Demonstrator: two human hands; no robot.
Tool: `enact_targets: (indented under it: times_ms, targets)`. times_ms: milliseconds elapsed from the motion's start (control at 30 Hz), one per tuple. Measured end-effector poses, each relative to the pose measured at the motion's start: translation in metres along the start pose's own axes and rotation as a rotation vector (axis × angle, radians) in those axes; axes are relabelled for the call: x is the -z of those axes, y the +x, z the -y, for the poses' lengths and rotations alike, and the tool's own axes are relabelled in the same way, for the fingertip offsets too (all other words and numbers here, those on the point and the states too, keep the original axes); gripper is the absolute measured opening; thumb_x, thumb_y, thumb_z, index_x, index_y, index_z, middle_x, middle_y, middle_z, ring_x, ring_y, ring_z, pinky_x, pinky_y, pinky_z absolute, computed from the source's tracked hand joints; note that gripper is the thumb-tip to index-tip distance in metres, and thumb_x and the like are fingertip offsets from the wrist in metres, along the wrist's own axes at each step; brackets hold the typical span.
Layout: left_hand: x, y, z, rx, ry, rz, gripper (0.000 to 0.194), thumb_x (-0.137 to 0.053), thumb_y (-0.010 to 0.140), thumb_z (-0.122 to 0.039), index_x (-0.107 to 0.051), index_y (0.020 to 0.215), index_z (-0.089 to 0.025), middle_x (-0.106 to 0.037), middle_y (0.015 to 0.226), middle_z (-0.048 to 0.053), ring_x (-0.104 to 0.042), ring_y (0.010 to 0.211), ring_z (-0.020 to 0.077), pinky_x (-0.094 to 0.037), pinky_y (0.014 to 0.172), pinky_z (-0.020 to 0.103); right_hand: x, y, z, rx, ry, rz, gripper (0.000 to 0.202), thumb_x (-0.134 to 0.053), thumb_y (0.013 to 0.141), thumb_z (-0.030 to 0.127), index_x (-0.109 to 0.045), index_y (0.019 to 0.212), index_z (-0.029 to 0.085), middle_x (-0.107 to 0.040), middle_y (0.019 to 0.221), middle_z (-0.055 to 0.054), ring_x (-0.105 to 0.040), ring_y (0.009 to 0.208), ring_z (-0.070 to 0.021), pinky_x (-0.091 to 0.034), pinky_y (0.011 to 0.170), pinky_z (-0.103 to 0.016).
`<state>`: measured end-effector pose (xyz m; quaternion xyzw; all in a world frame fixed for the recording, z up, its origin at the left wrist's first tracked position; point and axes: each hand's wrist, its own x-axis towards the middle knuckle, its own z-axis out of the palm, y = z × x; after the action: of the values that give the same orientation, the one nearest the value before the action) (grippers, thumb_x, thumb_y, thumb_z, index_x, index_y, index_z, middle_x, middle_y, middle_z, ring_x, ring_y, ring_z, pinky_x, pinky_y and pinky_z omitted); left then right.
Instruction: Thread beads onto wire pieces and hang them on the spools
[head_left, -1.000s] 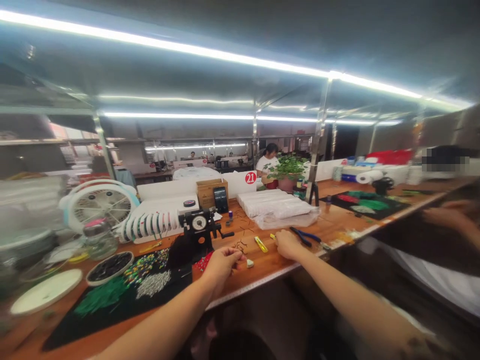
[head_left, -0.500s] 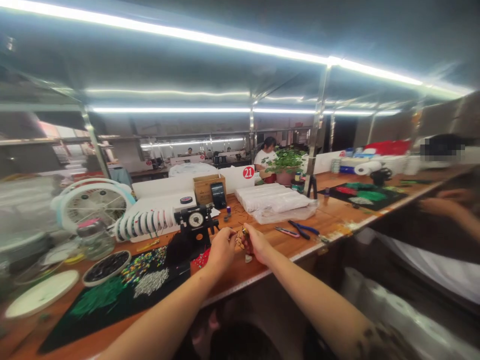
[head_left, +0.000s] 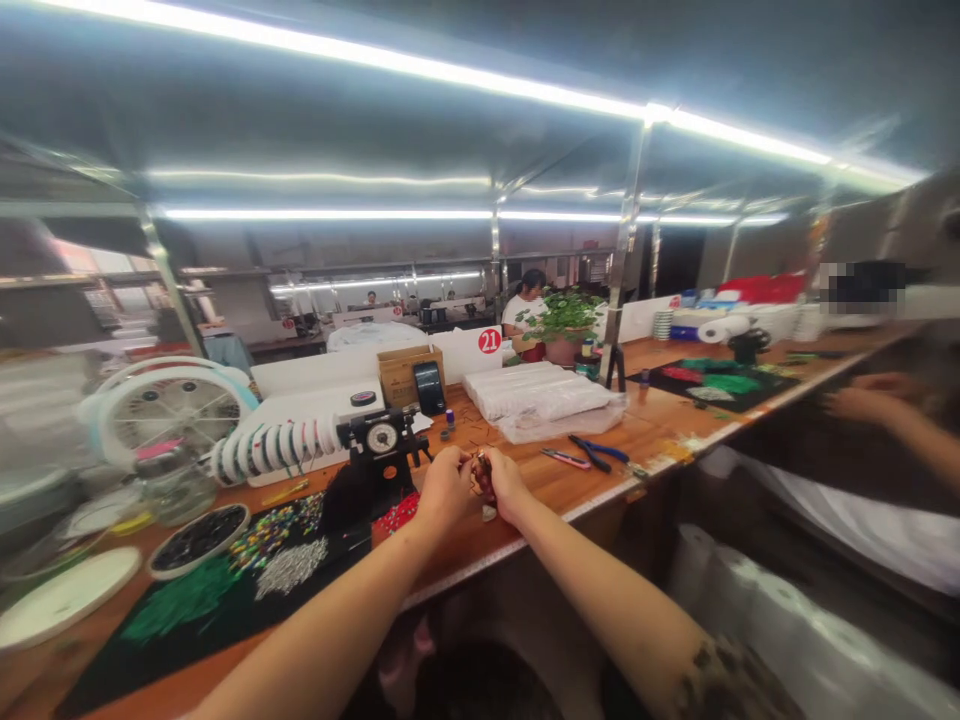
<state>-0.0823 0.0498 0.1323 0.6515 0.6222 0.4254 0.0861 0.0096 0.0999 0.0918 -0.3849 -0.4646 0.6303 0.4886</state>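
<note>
My left hand (head_left: pixel 448 488) and my right hand (head_left: pixel 506 487) meet above the front part of the wooden bench. Between them is a small dark red, shiny piece (head_left: pixel 486 484) that looks beaded, with a golden bit at its top; my right fingers are closed round it. My left thumb and fingers are pinched at its upper end, and what they grip is too small to make out. Just below lies a small whitish thing (head_left: pixel 489 513). Left of my left hand are red beads or cords (head_left: pixel 396 515) and a black device with a round dial (head_left: pixel 382 436).
A black mat (head_left: pixel 225 610) holds green cords, silver pieces and colourful beads. Spools (head_left: pixel 274 448) and a fan (head_left: pixel 176 410) stand left. Pliers (head_left: pixel 600 452), a pink-handled cutter (head_left: pixel 564 459) and plastic-wrapped white packs (head_left: pixel 536 392) lie right. A co-worker's hand (head_left: pixel 862 400) is far right.
My hands have come closer together, and more of the dark red piece shows between them. The whole view has shifted slightly, so the bench things appear further left.
</note>
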Motion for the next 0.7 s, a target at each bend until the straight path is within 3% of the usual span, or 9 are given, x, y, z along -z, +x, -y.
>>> enact_targets:
  times_ms: [300,533,700]
  targets:
    - [-0.0005,0.0012,0.0004,-0.003,0.011,0.005,0.014,-0.051,0.078,-0.015,-0.061,0.069,-0.017,-0.062,0.068,0.004,-0.056,0.067,0.0178,-0.037,0.064,0.028,-0.0010,0.0005,-0.0006,-0.050,0.028,-0.023,0.039,-0.045,0.092,0.044,-0.054,0.070,0.013,-0.045,0.051,0.008,-0.036,0.036,-0.0035,-0.032,0.037,-0.017]
    - [-0.0019,0.0019,0.0044,-0.011,0.025,-0.005,0.013,-0.050,0.080,-0.014,-0.060,0.071,-0.016,-0.061,0.071,0.004,-0.056,0.068,0.0171,-0.037,0.063,0.028,-0.0021,-0.0005,-0.0009,-0.035,0.045,-0.029,0.044,-0.043,0.091,0.046,-0.050,0.062,0.014,-0.042,0.046,0.008,-0.033,0.033,-0.0035,-0.024,0.033,-0.016]
    - [-0.0022,0.0011,0.0059,-0.026,0.024,-0.003,0.014,-0.049,0.080,-0.014,-0.059,0.070,-0.017,-0.061,0.071,0.004,-0.056,0.068,0.0169,-0.037,0.064,0.027,-0.0028,-0.0006,0.0000,-0.020,0.061,-0.053,0.040,-0.037,0.087,0.038,-0.048,0.056,0.016,-0.043,0.042,0.006,-0.034,0.032,-0.0053,-0.020,0.031,-0.017]
